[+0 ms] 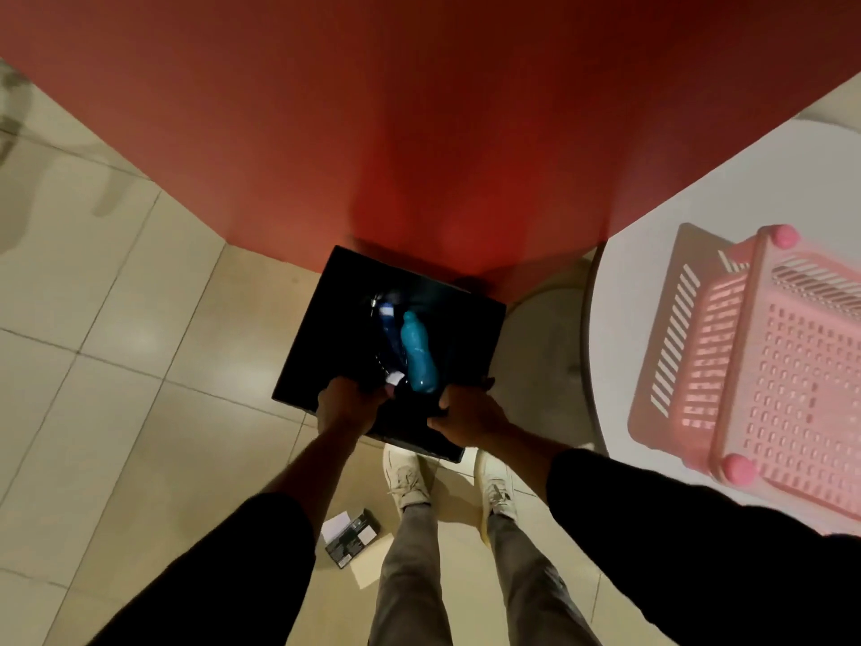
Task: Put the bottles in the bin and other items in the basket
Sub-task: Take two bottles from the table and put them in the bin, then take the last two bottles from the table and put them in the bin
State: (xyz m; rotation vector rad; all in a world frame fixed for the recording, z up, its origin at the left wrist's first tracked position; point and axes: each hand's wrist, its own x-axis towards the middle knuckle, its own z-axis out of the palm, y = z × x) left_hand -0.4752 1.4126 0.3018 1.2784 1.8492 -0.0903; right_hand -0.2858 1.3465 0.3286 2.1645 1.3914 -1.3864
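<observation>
Black square bin (326, 328) on the tiled floor (116, 366), against the red wall (419, 109); left hand (347, 405) and right hand (468, 414) each with a closed grip on its near rim. Inside: teal bottle (418, 354), long axis running near to far, neck pointing far; dark blue bottle (389, 333) just left of it, lying the same way, details dim. Pink slotted basket (768, 366) on the white desk (652, 249), right of the bin. Small dark box (351, 536) on the floor near the person's left shoe (407, 475)
</observation>
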